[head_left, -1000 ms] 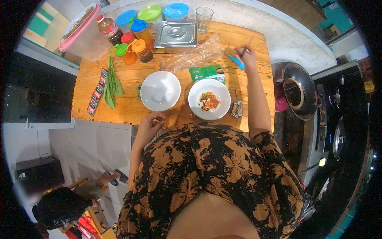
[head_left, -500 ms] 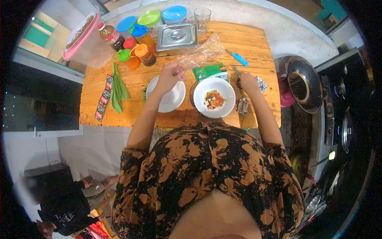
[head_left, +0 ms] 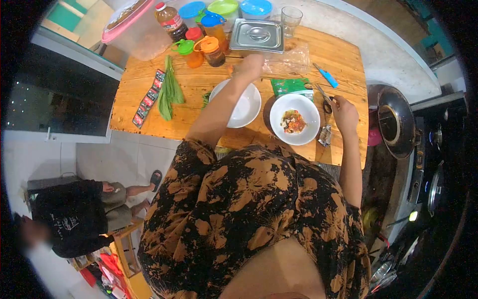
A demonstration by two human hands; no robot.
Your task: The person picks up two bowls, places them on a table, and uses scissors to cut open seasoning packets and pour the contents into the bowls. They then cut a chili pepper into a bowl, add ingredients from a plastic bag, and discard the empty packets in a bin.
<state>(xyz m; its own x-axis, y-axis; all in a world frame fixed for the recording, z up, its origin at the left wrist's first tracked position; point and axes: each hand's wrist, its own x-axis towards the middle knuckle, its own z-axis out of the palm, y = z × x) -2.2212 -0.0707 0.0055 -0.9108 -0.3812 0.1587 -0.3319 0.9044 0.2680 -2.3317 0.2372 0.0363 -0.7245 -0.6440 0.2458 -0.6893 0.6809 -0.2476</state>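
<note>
My left hand (head_left: 253, 67) reaches over the far side of the left white bowl (head_left: 251, 112), beside the left end of a clear plastic bag (head_left: 291, 61). Its fingers are blurred and mostly turned away, so their grip is hidden. My right hand (head_left: 345, 112) is at the right of the table, fingers bent around the handle of black-handled scissors (head_left: 326, 99) that point away from me. Just left of it, the right white bowl (head_left: 278, 130) holds a red, chopped seasoning mix (head_left: 294, 122). Behind that bowl lies a green packet (head_left: 294, 87). A torn foil sachet (head_left: 325, 135) lies below the scissors.
Leafy greens (head_left: 171, 92) and a sachet strip (head_left: 149, 99) lie left. Sauce bottles (head_left: 211, 50), a lidded steel container (head_left: 257, 35) and a glass (head_left: 291, 21) stand at the back. A blue lighter (head_left: 327, 77) lies right; a wok (head_left: 397, 122) is beyond. Another person (head_left: 74, 214) sits lower left.
My left hand has moved forward from above the left bowl toward the plastic bag. My right hand stays at the scissors, its fingers now showing more. The whole view has shifted.
</note>
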